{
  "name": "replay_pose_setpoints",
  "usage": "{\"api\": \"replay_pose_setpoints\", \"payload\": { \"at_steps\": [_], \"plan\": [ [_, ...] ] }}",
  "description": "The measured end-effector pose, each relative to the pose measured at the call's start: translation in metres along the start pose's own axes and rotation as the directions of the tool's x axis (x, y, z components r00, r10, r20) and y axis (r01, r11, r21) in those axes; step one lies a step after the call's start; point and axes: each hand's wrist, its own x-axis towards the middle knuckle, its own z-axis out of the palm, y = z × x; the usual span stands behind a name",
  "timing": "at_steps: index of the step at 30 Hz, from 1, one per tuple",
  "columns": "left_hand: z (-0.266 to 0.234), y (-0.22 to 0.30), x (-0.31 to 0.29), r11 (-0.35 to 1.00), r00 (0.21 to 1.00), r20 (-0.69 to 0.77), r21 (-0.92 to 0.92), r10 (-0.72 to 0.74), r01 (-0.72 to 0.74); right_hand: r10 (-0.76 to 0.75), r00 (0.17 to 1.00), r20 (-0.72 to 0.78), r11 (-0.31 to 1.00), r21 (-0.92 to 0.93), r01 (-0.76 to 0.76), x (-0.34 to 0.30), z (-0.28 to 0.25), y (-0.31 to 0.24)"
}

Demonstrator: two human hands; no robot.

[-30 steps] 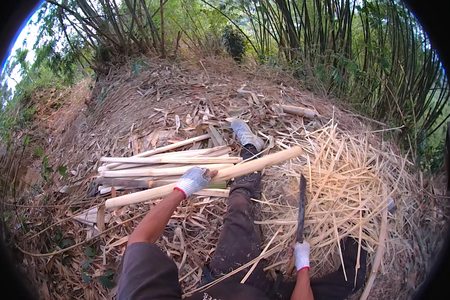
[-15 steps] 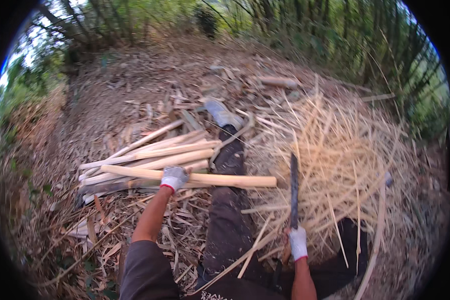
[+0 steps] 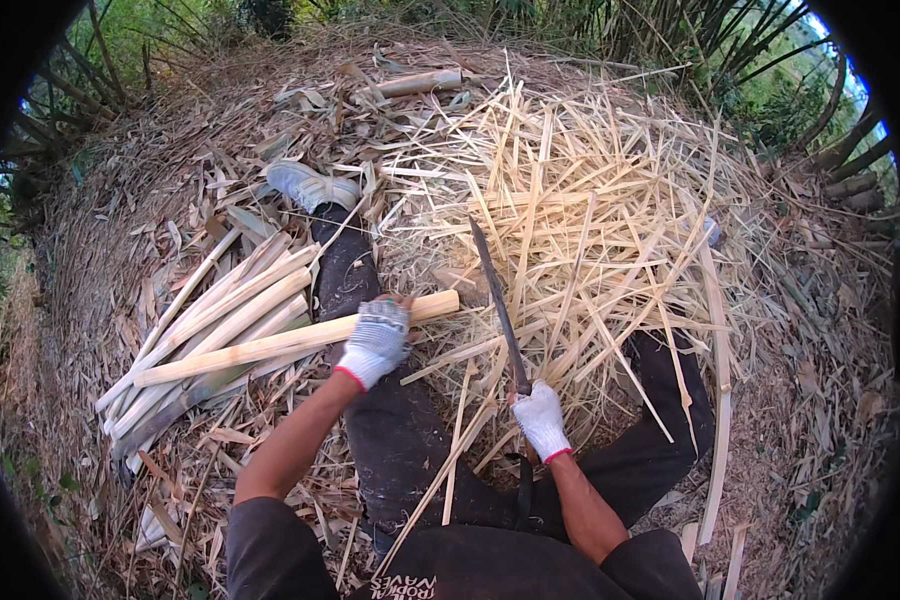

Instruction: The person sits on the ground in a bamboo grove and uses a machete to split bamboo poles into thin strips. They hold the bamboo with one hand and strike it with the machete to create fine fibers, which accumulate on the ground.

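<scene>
My left hand (image 3: 376,343), in a white knit glove with a red cuff, is closed around a pale bamboo stick (image 3: 235,352). The stick slants across my left leg, its right end raised toward the middle. Its left part reaches over a stack of similar pale sticks (image 3: 232,298). My right hand (image 3: 541,420), gloved the same way, is wrapped round the handle of a long dark machete (image 3: 497,295). The blade points up and away, just right of the stick's end and apart from it. Most of the handle is hidden by the glove.
A big heap of thin pale bamboo strips (image 3: 610,215) spreads between and beyond my legs. My outstretched left leg (image 3: 345,265) ends in a grey shoe (image 3: 312,187). A short thick log (image 3: 420,83) lies farther off among dry leaves, with bamboo stems (image 3: 710,45) behind.
The view has swung rightward and down. The stick has slid leftward relative to my left hand, which now grips nearer its right end. The machete now leans left instead of upright.
</scene>
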Motion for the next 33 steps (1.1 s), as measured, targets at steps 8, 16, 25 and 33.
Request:
{"api": "replay_pose_setpoints", "payload": {
  "at_steps": [8, 16, 25, 33],
  "plan": [
    [0.016, -0.008, 0.052, 0.997, 0.961, 0.274, -0.073, 0.039, -0.020, -0.146, 0.989, -0.030, 0.987, -0.069, 0.144, -0.009, -0.009, -0.018],
    [-0.011, 0.003, 0.086, 0.994, 0.882, 0.466, -0.044, -0.072, 0.104, -0.227, 0.973, -0.043, 0.971, -0.081, 0.223, 0.001, -0.011, -0.055],
    [0.004, -0.002, 0.094, 0.996, 0.908, 0.413, -0.026, -0.070, 0.088, -0.185, 0.983, 0.024, 0.976, -0.109, 0.186, 0.025, 0.000, -0.055],
    [0.010, -0.005, 0.093, 0.999, 0.927, 0.373, 0.001, -0.041, 0.044, -0.287, 0.954, -0.089, 0.957, 0.023, 0.290, 0.026, -0.010, -0.085]
  ]
}}
